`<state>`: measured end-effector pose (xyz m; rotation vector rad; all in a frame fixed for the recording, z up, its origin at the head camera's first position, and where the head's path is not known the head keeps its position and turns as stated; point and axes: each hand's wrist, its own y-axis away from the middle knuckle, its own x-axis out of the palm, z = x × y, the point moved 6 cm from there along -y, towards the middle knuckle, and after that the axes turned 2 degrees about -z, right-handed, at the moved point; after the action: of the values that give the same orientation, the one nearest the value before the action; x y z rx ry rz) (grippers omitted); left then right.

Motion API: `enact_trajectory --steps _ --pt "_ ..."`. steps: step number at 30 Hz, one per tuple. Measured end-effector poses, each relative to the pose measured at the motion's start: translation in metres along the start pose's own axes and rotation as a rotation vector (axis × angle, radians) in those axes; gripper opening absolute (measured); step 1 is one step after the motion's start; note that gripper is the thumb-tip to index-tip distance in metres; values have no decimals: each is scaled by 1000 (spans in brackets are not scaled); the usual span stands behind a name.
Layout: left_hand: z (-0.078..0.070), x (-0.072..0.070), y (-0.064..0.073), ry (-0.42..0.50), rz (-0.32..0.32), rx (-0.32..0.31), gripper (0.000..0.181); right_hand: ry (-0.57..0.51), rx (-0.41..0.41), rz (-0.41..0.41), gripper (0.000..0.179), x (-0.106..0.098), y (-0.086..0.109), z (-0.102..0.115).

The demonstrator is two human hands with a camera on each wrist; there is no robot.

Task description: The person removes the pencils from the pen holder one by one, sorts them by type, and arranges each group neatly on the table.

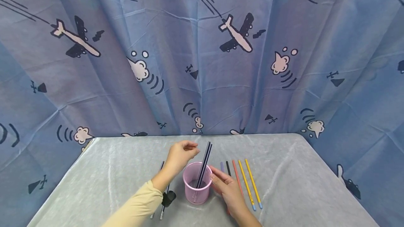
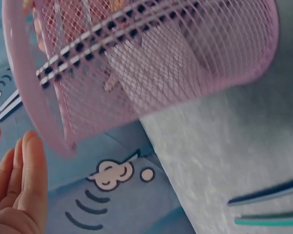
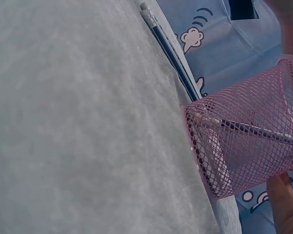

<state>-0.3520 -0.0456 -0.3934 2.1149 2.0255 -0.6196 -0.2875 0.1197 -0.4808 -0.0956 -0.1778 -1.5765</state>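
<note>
A pink mesh pencil cup point(image 1: 197, 196) stands upright on the table. Two dark pencils point(image 1: 203, 165) lean inside it, their upper ends above the rim. My right hand point(image 1: 231, 192) holds the cup's right side, thumb and fingers at the rim. Just behind and left of the cup's mouth hovers my left hand point(image 1: 182, 155), its fingers loosely bent around nothing. In the left wrist view the left hand's fingers point(image 2: 31, 170) are apart from the cup's rim point(image 2: 27, 87). The mesh shows the pencils through the wall in both wrist views.
Right of the cup lie a purple pencil point(image 1: 222, 166), a black pencil point(image 1: 228, 167), a red pencil point(image 1: 237, 176) and two yellow pencils point(image 1: 253, 183). Left of it are two more pencils point(image 1: 162, 210), partly hidden by the left wrist's black camera point(image 1: 168, 198). A patterned curtain point(image 1: 202, 62) hangs behind.
</note>
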Motion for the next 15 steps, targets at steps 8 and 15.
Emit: enact_trajectory --steps 8,15 --pt "-6 16 0 7 35 41 23 -6 10 -11 52 0 -1 -1" --pt "-7 24 1 15 46 38 24 -5 13 -22 49 0 1 -1"
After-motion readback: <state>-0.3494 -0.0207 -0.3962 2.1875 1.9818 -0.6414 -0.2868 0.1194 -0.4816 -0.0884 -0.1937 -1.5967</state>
